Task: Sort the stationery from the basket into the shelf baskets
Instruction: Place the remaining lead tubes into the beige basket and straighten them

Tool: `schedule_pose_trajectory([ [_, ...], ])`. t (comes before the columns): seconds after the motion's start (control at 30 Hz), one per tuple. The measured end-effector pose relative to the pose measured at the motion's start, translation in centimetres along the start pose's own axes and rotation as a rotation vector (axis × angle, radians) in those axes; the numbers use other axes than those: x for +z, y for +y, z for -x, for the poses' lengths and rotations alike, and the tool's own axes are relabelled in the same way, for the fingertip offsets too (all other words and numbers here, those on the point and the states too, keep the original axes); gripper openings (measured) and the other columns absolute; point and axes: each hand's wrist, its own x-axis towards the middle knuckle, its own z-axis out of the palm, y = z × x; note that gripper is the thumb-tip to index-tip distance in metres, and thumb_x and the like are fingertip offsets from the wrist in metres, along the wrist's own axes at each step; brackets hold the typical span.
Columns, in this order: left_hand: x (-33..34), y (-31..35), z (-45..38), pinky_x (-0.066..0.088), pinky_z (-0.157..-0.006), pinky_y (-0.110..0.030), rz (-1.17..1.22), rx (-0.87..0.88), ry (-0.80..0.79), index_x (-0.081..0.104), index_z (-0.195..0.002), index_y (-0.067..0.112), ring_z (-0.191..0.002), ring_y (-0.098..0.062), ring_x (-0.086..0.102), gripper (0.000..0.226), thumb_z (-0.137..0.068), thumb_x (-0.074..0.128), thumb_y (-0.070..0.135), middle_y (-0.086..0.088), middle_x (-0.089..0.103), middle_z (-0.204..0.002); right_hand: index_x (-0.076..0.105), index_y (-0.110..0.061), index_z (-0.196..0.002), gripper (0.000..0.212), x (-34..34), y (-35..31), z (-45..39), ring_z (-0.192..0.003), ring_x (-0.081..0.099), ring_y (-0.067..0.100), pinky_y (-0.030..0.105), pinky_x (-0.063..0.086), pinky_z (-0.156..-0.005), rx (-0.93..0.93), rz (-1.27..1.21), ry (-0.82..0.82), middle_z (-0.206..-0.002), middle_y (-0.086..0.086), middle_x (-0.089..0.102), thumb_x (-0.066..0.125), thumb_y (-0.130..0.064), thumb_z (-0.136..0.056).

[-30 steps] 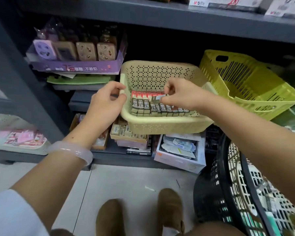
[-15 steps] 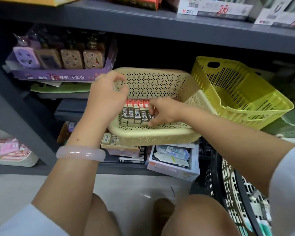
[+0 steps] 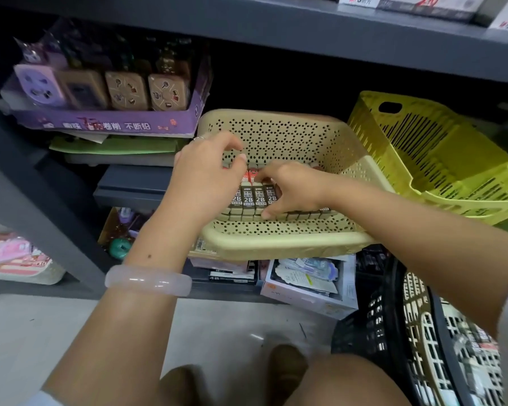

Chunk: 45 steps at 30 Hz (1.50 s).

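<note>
Midway: both hands, left hand point(image 3: 206, 174) and right hand point(image 3: 291, 189), curled on lead boxes point(image 3: 254, 197) rowed in beige basket point(image 3: 276, 244); more waiting in black basket point(image 3: 393, 332).

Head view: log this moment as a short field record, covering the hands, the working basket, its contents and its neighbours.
left hand: over the boxes, fingers curled
right hand: pressing on the row
working basket: beige basket, tilted forward on the shelf
contents: 2B boxes in a row
right neighbour: yellow basket, empty, tilted
source: black basket on the floor
</note>
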Motion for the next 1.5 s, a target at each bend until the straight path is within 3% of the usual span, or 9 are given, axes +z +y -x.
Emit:
schedule_pose_trajectory([
  [0.17, -0.1, -0.1, 0.0, 0.032, -0.101, -0.031, 0.017, 0.018, -0.010, 0.061, -0.108, 0.020, -0.112, -0.015, 0.049, 0.021, -0.093, 0.048, 0.023, 0.005, 0.059, -0.114, 0.040, -0.010, -0.133, 0.075, 0.3, 0.0, -0.2, -0.109, 0.043, 0.017, 0.025, 0.035, -0.093, -0.012, -0.011, 0.003, -0.128, 0.006, 0.046, 0.075, -0.037, -0.073],
  [0.3, -0.3, 0.0, 0.1, 0.028, -0.082, -0.016, 0.015, 0.025, 0.007, 0.061, -0.110, 0.018, -0.112, -0.013, 0.049, 0.022, -0.093, 0.047, 0.022, 0.003, 0.059, -0.117, 0.033, -0.014, -0.140, 0.079, -0.4, -0.2, 0.4, -0.119, 0.043, 0.019, 0.029, 0.033, -0.100, -0.015, 0.019, -0.006, -0.132, 0.006, 0.046, 0.072, -0.038, -0.075],
  [0.57, 1.2, 7.1, 5.6, 0.043, -0.082, -0.021, 0.346, 0.146, -0.073, 0.060, -0.090, 0.029, -0.090, -0.002, 0.056, 0.016, -0.091, 0.051, 0.015, 0.018, 0.060, -0.090, 0.063, -0.024, -0.104, 0.015, -4.8, 0.0, 11.4, -0.069, 0.056, 0.002, 0.010, 0.045, -0.064, -0.003, -0.387, 0.235, -0.085, -0.005, 0.065, 0.058, -0.022, -0.090],
  [0.73, 6.3, 13.1, 9.1, 0.049, -0.079, -0.026, 0.438, 0.266, -0.327, 0.063, -0.091, 0.025, -0.084, -0.008, 0.061, 0.015, -0.090, 0.052, 0.016, 0.008, 0.067, -0.090, 0.064, -0.011, -0.089, 0.011, -3.6, 3.4, 21.6, -0.058, 0.055, 0.000, 0.015, 0.047, -0.056, 0.112, -0.654, 0.293, -0.064, -0.010, 0.064, 0.054, -0.013, -0.091],
  [0.87, 12.3, 16.0, 11.3, 0.036, -0.066, -0.026, 0.237, 0.416, -0.575, 0.064, -0.101, 0.014, -0.075, -0.014, 0.051, 0.017, -0.092, 0.049, 0.016, 0.004, 0.061, -0.081, 0.062, -0.016, -0.081, 0.015, 1.7, 7.9, 25.9, -0.063, 0.054, 0.006, 0.012, 0.044, -0.056, 0.314, -0.689, 0.217, -0.069, -0.005, 0.061, 0.053, -0.009, -0.090],
  [1.03, 16.2, 15.7, 12.6, 0.046, -0.077, -0.038, -0.293, 0.764, -0.805, 0.060, -0.109, 0.017, -0.099, -0.026, 0.055, 0.025, -0.094, 0.040, 0.020, -0.007, 0.063, -0.103, 0.058, -0.016, -0.093, 0.011, 8.9, 13.4, 27.7, -0.072, 0.057, 0.011, 0.014, 0.047, -0.059, 0.503, -0.627, -0.059, -0.079, -0.002, 0.061, 0.048, -0.011, -0.094],
  [1.3, 16.3, 15.8, 11.1, 0.030, -0.055, -0.029, -0.654, 0.682, -0.739, 0.057, -0.103, 0.018, -0.087, -0.023, 0.056, 0.021, -0.095, 0.037, 0.018, -0.005, 0.061, -0.095, 0.058, -0.013, -0.111, 0.024, 13.4, 18.8, 30.1, -0.089, 0.053, 0.016, 0.025, 0.038, -0.077, 0.577, -0.274, -0.290, -0.109, 0.006, 0.061, 0.045, -0.025, -0.095],
  [1.4, 18.4, 17.2, 10.7, 0.032, -0.059, -0.032, -0.873, 0.562, -0.751, 0.057, -0.102, 0.018, -0.086, -0.024, 0.054, 0.018, -0.094, 0.041, 0.018, -0.003, 0.056, -0.094, 0.061, -0.010, -0.104, 0.025, 14.9, 19.7, 31.1, -0.088, 0.054, 0.021, 0.022, 0.035, -0.072, 0.630, -0.199, -0.321, -0.107, 0.010, 0.063, 0.047, -0.029, -0.095],
  [1.5, 22.9, 19.0, 11.5, 0.034, -0.060, -0.030, -0.742, 0.464, -0.808, 0.059, -0.103, 0.015, -0.082, -0.024, 0.053, 0.020, -0.091, 0.044, 0.015, -0.004, 0.057, -0.094, 0.061, -0.009, -0.101, 0.023, 16.7, 18.8, 30.4, -0.079, 0.051, 0.019, 0.022, 0.035, -0.068, 0.680, -0.169, -0.264, -0.096, 0.010, 0.063, 0.050, -0.027, -0.092],
])
